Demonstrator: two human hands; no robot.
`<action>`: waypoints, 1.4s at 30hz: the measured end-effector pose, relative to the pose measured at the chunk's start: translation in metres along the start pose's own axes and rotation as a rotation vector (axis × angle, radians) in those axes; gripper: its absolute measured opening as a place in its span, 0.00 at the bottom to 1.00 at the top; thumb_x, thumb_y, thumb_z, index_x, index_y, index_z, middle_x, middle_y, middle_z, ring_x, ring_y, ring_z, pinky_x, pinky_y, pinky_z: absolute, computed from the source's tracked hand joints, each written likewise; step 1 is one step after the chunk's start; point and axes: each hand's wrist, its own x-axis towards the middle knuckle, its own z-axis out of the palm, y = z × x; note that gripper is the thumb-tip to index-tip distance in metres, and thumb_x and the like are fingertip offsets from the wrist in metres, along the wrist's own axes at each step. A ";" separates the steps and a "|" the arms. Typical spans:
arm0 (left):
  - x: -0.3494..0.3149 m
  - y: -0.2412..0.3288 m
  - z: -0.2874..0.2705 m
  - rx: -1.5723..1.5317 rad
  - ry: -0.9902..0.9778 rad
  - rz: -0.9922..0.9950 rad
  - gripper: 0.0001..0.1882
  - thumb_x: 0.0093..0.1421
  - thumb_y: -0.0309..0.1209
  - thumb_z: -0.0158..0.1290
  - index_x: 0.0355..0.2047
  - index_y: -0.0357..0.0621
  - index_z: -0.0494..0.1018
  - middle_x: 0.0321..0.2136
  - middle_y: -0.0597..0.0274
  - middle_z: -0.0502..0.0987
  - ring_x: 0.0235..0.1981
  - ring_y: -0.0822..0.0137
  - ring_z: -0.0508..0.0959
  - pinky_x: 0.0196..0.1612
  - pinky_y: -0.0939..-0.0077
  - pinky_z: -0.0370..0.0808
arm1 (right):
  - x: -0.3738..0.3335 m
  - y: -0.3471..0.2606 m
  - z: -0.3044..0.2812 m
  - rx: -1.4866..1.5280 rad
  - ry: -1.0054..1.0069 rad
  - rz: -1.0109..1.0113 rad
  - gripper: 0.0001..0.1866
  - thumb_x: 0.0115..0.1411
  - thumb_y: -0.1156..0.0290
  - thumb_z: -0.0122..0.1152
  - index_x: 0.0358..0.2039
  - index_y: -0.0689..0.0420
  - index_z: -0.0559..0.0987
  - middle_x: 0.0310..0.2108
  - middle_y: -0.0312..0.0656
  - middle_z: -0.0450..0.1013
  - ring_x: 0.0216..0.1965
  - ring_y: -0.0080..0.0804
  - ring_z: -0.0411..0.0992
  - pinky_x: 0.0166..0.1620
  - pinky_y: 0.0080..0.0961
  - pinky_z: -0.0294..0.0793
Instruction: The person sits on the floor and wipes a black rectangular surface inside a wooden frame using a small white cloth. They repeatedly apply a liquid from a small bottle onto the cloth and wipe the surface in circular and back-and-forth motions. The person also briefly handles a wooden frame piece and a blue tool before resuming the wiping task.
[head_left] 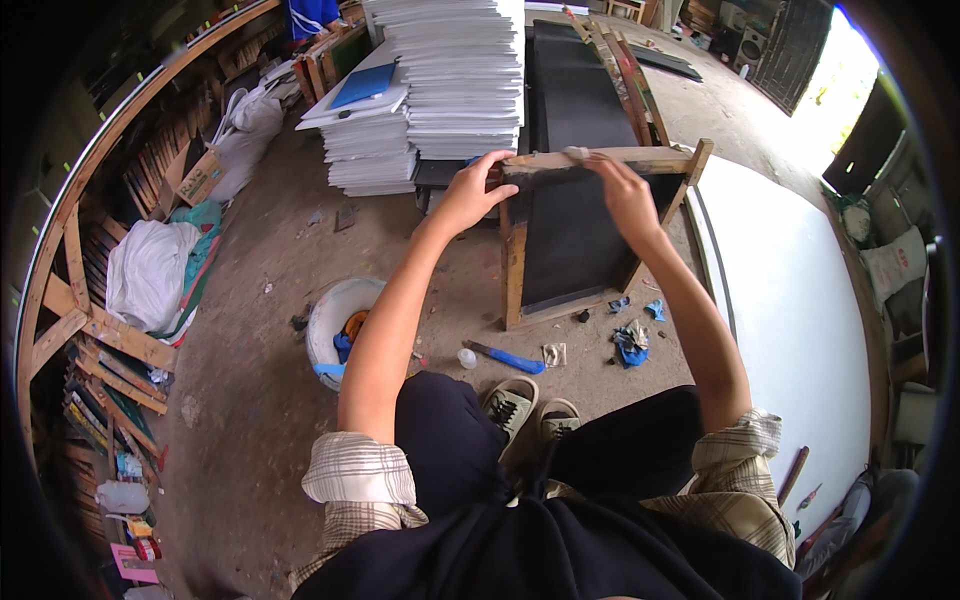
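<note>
A wooden frame with a dark panel [565,240] stands tilted on the floor in front of me. My left hand [470,195] grips its upper left corner, thumb on the near side and fingers over the edge. My right hand [622,190] is at the top bar, its fingers pinching a small whitish wad [577,153] pressed against the wood. Blur and size hide exactly what the wad is. On the floor below lie a blue-handled tool [515,358], a small translucent cup [467,357] and a crumpled blue and grey wad [632,343].
A white bucket [322,335] with orange and blue things inside stands left of my left forearm. Tall stacks of white sheets [465,80] rise behind the frame. At right lies a large white board [790,290]. Wooden racks [135,340] and a white sack [150,275] line the left.
</note>
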 end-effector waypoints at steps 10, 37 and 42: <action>0.029 0.048 0.042 0.551 0.089 0.151 0.25 0.53 0.46 0.59 0.44 0.44 0.68 0.38 0.57 0.76 0.43 0.58 0.77 0.43 0.66 0.74 | 0.001 -0.006 -0.001 0.053 -0.089 0.085 0.15 0.54 0.84 0.47 0.44 0.61 0.71 0.45 0.50 0.72 0.51 0.45 0.69 0.55 0.36 0.69; 0.023 0.037 0.061 0.804 0.181 0.272 0.23 0.54 0.48 0.56 0.44 0.47 0.69 0.34 0.62 0.74 0.38 0.62 0.75 0.41 0.69 0.72 | 0.025 0.137 -0.062 -1.119 -0.575 0.303 0.09 0.49 0.79 0.54 0.22 0.52 0.82 0.22 0.39 0.78 0.28 0.31 0.79 0.68 0.35 0.45; 0.020 0.040 0.067 0.824 0.191 0.265 0.24 0.54 0.48 0.56 0.44 0.47 0.69 0.33 0.63 0.73 0.36 0.63 0.75 0.40 0.69 0.72 | 0.005 0.125 -0.071 -1.020 -0.469 0.226 0.19 0.45 0.85 0.50 0.40 0.61 0.77 0.15 0.40 0.74 0.26 0.33 0.78 0.69 0.34 0.42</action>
